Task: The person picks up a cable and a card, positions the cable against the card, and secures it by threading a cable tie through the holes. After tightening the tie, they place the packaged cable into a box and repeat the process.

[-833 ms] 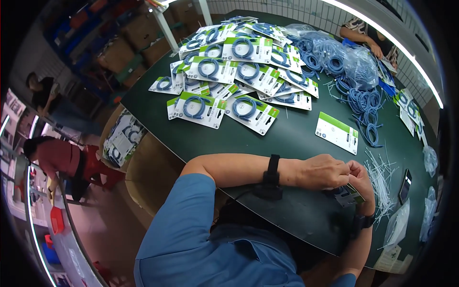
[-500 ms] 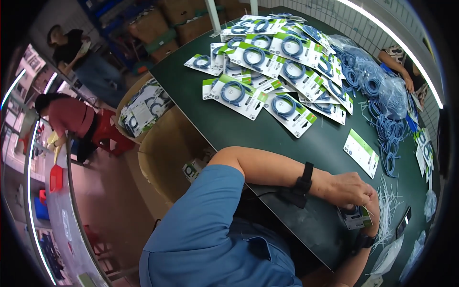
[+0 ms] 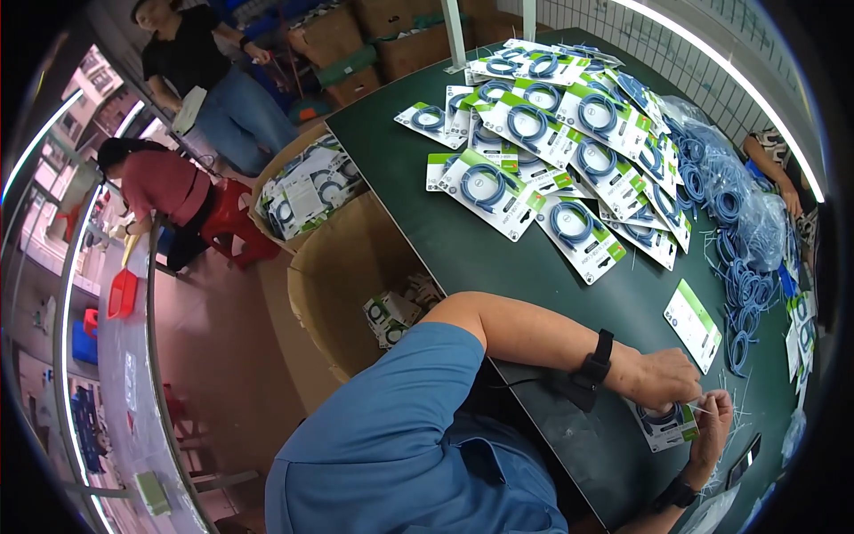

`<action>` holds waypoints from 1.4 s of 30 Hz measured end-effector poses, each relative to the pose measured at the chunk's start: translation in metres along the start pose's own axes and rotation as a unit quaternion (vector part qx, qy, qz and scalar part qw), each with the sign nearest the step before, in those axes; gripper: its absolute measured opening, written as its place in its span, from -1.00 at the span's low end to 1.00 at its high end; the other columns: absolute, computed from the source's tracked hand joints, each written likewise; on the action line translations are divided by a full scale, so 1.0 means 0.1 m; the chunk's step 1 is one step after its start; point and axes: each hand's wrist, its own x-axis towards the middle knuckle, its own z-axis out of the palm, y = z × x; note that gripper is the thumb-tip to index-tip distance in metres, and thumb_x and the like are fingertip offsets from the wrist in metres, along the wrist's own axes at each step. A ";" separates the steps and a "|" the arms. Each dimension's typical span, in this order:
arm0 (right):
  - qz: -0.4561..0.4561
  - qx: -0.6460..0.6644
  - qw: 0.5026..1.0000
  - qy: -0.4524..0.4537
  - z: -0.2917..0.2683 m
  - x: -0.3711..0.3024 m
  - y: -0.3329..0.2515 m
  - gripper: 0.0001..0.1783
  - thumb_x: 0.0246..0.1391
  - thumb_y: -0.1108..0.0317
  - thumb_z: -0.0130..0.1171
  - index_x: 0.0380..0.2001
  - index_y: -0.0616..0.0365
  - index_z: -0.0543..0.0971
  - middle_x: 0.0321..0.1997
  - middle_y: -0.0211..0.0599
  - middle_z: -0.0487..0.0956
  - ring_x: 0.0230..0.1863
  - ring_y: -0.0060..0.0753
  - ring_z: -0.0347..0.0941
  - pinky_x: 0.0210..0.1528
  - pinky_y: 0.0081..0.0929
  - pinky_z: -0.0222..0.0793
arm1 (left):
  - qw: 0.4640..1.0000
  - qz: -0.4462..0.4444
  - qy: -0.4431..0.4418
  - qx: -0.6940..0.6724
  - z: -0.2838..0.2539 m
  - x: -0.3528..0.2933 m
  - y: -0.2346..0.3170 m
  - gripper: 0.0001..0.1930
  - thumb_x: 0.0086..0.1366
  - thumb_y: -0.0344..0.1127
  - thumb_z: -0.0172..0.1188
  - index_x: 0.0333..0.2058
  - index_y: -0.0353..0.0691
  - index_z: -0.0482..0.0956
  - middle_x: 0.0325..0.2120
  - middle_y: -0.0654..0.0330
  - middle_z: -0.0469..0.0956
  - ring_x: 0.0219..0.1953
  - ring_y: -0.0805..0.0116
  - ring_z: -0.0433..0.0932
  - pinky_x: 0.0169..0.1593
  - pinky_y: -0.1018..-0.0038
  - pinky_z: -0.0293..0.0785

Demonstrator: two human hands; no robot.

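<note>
Left hand point(image 3: 663, 378) is bending over a carded blue cable point(image 3: 669, 436), its grip curling closed; cannot tell what the folded fingers are holding. Right hand point(image 3: 714, 425) is facing it, thumb and fingertips pinching a thin white tie point(image 3: 698, 409) just beside the card. That carded cable is lying on the dark green surface point(image 3: 553, 427), near the edge, partly hidden under the left hand. A lone green-and-white card point(image 3: 693, 327) is lying beyond the hands. Farther off, finished-looking cable cards point(image 3: 592, 133) are heaping up; loose blue coils point(image 3: 745, 298) are trailing alongside. A phone point(image 3: 745, 461) is resting near the right wrist.
</note>
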 end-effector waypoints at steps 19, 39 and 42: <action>-0.348 -0.597 0.713 0.120 0.94 0.19 -0.07 -0.74 0.01 0.14 0.29 -0.50 0.13 0.68 -0.43 -0.13 0.69 -0.28 -0.01 0.66 -0.30 -0.10 0.55 | 0.966 -0.216 -0.111 -0.091 -0.46 0.07 -0.46 -0.88 0.17 -0.59 0.24 -0.30 -0.34 0.54 -0.46 0.31 0.52 -0.37 0.56 0.45 -0.25 0.55 0.40; -0.330 -0.511 0.772 0.184 0.82 0.21 0.21 -0.75 0.03 0.13 0.26 -0.43 0.07 0.74 -0.43 -0.19 0.72 -0.34 0.00 0.69 -0.39 -0.07 0.54 | 0.952 -0.215 -0.163 -0.147 -0.10 0.14 -0.64 -0.93 0.35 -0.50 0.29 -0.22 -0.32 0.59 -0.35 0.35 0.55 -0.33 0.60 0.40 -0.19 0.65 0.33; -0.323 -0.523 0.767 0.186 0.86 0.23 0.24 -0.75 0.04 0.13 0.27 -0.41 0.06 0.74 -0.40 -0.21 0.73 -0.32 -0.03 0.69 -0.38 -0.08 0.54 | 0.950 -0.216 -0.159 -0.162 -0.10 0.12 -0.65 -0.93 0.36 -0.49 0.29 -0.22 -0.32 0.59 -0.34 0.34 0.55 -0.31 0.60 0.41 -0.16 0.63 0.34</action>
